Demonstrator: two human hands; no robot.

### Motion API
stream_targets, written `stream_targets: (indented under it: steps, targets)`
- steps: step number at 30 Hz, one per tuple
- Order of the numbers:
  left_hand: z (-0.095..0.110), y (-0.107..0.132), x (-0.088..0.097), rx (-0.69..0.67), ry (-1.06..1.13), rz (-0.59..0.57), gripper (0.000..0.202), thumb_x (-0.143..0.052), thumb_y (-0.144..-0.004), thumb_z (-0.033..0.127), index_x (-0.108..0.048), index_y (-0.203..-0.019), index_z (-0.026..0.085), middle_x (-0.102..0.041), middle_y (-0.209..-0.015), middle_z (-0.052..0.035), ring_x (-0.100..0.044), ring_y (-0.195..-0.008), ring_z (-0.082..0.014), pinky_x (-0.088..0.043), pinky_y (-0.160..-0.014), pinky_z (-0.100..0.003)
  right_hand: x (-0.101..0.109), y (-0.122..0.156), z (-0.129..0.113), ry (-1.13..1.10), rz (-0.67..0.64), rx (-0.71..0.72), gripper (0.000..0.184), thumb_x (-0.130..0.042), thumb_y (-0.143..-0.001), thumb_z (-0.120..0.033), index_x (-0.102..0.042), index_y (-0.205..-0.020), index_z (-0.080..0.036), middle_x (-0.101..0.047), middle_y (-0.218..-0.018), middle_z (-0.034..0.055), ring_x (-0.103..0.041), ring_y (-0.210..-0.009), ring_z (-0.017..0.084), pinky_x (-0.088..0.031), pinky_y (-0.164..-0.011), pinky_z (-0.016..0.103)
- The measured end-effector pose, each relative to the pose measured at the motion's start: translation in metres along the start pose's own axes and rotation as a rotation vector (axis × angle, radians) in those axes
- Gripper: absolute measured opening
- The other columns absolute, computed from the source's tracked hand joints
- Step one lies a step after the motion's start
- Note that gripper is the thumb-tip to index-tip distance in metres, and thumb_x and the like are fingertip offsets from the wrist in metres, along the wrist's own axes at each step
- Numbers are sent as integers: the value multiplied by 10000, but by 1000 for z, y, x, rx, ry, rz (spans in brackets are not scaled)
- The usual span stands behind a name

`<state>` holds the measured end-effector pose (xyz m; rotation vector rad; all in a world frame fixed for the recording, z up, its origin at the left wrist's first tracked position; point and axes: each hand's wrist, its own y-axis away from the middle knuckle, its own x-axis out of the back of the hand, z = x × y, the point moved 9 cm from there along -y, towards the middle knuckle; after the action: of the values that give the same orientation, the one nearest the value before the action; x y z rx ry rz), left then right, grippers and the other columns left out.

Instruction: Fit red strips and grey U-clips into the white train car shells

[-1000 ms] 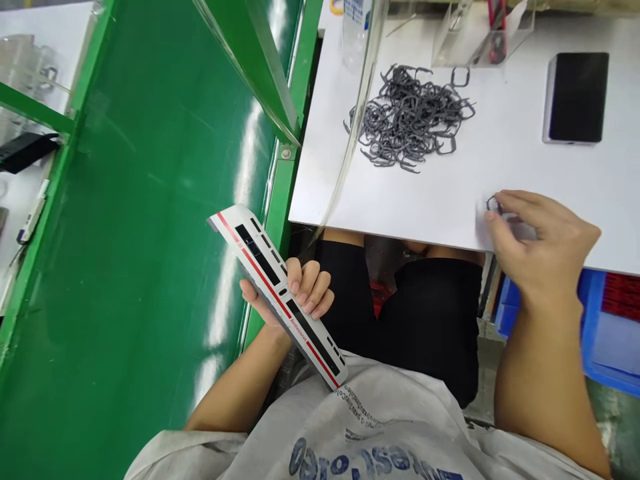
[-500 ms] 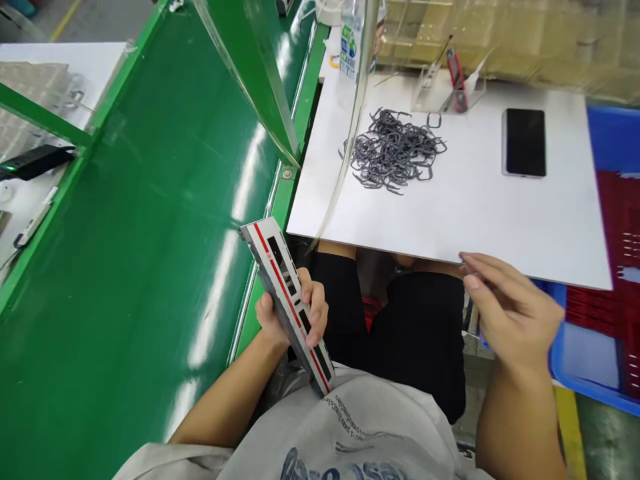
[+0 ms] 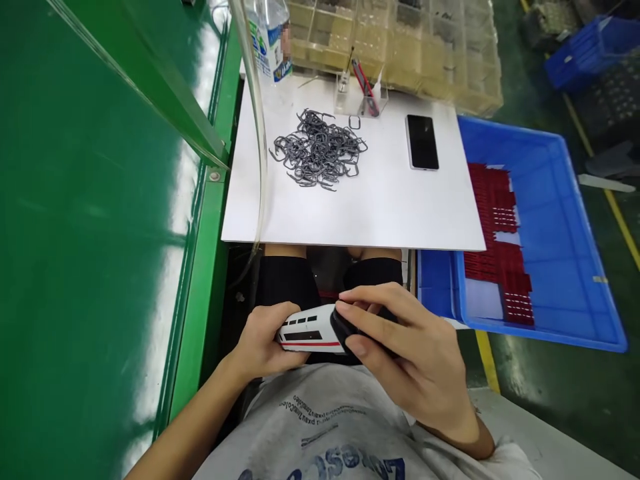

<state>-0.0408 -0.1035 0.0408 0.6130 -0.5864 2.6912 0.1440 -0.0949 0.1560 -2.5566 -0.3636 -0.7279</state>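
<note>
A white toy train car [image 3: 311, 329] with a red stripe and dark windows lies sideways over my lap. My left hand [image 3: 261, 341] is closed around its left end, thumb on top. At the other end, my right hand [image 3: 417, 350] has its fingers bent over the car's black end [image 3: 341, 327], with fingertips pressed against it. Any small part under the right fingers is hidden. Beyond both hands, a pile of thin grey clip-like frames [image 3: 320, 150] lies on the white board [image 3: 390, 213], with one loose square frame [image 3: 355, 123] beside it.
A phone [image 3: 423, 142] and a small clear holder with a red cutter [image 3: 364, 87] are on the board. Behind stand a bottle [image 3: 273, 47] and a compartment tray [image 3: 400, 40]. At right is a blue bin [image 3: 555, 233] with red parts [image 3: 500, 247]; a green conveyor [image 3: 90, 280] runs left.
The toy train car has turned from steeply slanted to nearly sideways and moved right. My right hand, earlier apart and pinching a small grey piece, has come to the car's end. The view has shifted right.
</note>
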Motion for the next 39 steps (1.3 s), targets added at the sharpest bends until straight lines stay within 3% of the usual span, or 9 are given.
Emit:
stream_targets:
  steps: [6, 17, 21, 29, 33, 39]
  targets:
    - [1, -3, 0, -28, -35, 6, 252, -741, -862, 287, -615, -1074, 237, -624, -701, 68, -549, -504, -107, -432, -524, -206, -7, 10, -3, 82, 15, 30, 381, -663, -1105, -180, -743, -1475, -228, -748, -1360, 145, -738, -1172, 271, -688, -888, 427]
    - [-2, -1, 1, -22, -84, 24, 260, -736, -870, 315, -607, -1080, 236, -655, -721, 51, -592, -512, -125, -454, -523, -217, -13, 11, -10, 208, 29, 57, 335, -649, -1119, -195, -737, -1437, -132, -758, -1345, 179, -707, -1199, 290, -659, -956, 468]
    - [-4, 1, 1, -6, -122, 32, 248, -710, -856, 277, -605, -1077, 234, -629, -711, 60, -567, -504, -115, -437, -515, -212, -18, 11, -11, 339, 16, 51, 438, -652, -1068, -117, -714, -1499, -169, -782, -1396, 161, -719, -1217, 319, -669, -995, 523]
    - [-7, 4, -1, -8, -209, 57, 231, -728, -904, 324, -601, -1075, 234, -637, -723, 44, -582, -512, -136, -441, -521, -230, -24, 16, -5, 415, -9, 57, 543, -608, -1071, -106, -631, -1611, -167, -775, -1448, 156, -718, -1266, 322, -665, -1006, 508]
    - [-5, 4, -2, -24, -246, 46, 226, -716, -899, 325, -596, -1068, 235, -630, -711, 47, -585, -502, -141, -431, -509, -233, -24, 16, -5, 520, -41, 131, 473, -632, -1080, -132, -675, -1551, -143, -805, -1403, 156, -735, -1241, 319, -654, -957, 486]
    - [-5, 3, -3, -16, -216, 37, 217, -702, -856, 308, -604, -1039, 245, -624, -689, 51, -569, -491, -142, -427, -511, -237, -20, 19, -2, 465, -27, 245, 341, -578, -1139, -207, -743, -1417, -99, -835, -1299, 171, -749, -1208, 285, -640, -968, 449]
